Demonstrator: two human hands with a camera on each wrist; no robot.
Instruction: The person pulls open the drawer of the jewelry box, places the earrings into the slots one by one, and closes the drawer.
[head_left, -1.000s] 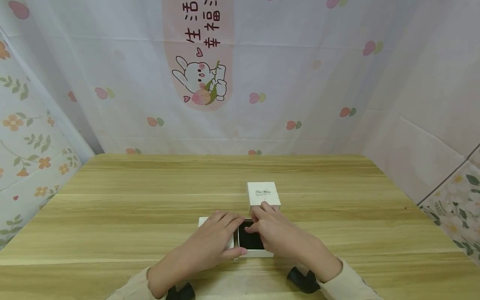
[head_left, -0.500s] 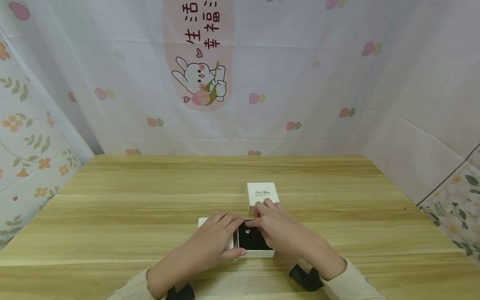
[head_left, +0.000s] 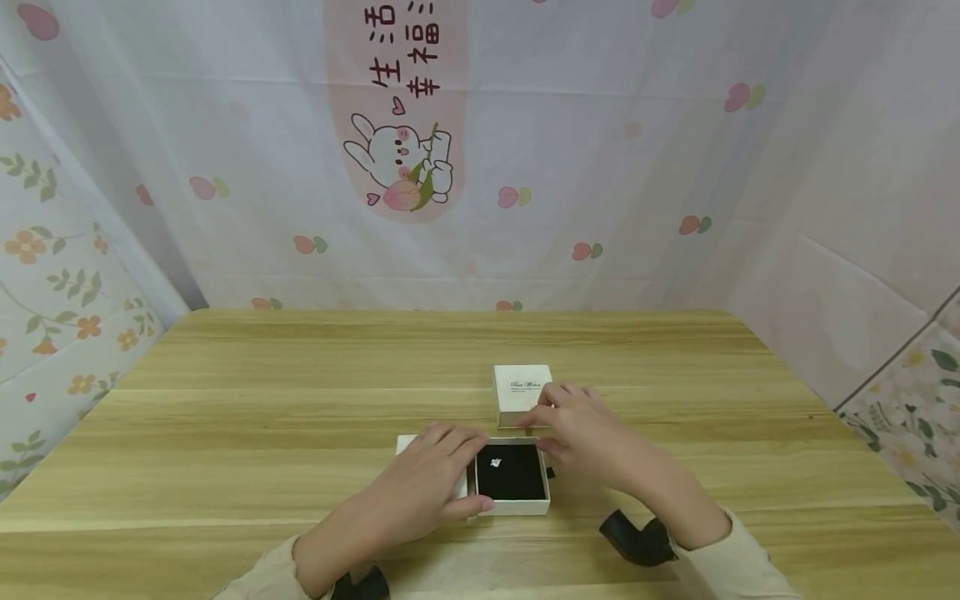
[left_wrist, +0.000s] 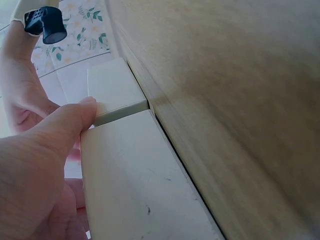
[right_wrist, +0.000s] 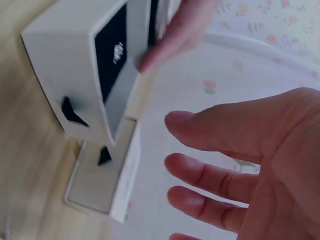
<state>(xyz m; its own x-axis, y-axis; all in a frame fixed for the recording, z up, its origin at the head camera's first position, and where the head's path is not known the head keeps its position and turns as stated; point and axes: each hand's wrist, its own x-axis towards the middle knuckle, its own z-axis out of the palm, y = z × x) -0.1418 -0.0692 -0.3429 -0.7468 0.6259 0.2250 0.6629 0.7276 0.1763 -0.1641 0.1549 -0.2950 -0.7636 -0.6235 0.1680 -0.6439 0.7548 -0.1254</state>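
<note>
A white drawer-style jewelry box sits near the table's front, its drawer (head_left: 512,507) pulled out to the right of its sleeve (head_left: 406,440). Inside lies a black pad (head_left: 517,479) bearing a small silvery piece of jewelry (head_left: 496,462), too small to identify. My left hand (head_left: 423,479) grips the sleeve, thumb along the front and fingers over the back; in the left wrist view the thumb reaches the seam with the drawer (left_wrist: 115,90). Holding nothing, my right hand (head_left: 588,437) hovers at the drawer's back right corner, thumb and fingers apart in the right wrist view.
Just behind stands a second white box (head_left: 521,385) with printed lettering, partly covered by the right hand. A black pull tab (right_wrist: 72,112) sticks out of the drawer's end. Black devices (head_left: 637,540) are strapped at the wrists. A patterned curtain (head_left: 600,167) hangs behind the wooden table (head_left: 300,358).
My right hand has drawn off the black pad toward the right, and the silvery piece and whole pad now show. The left hand and both boxes stay in place.
</note>
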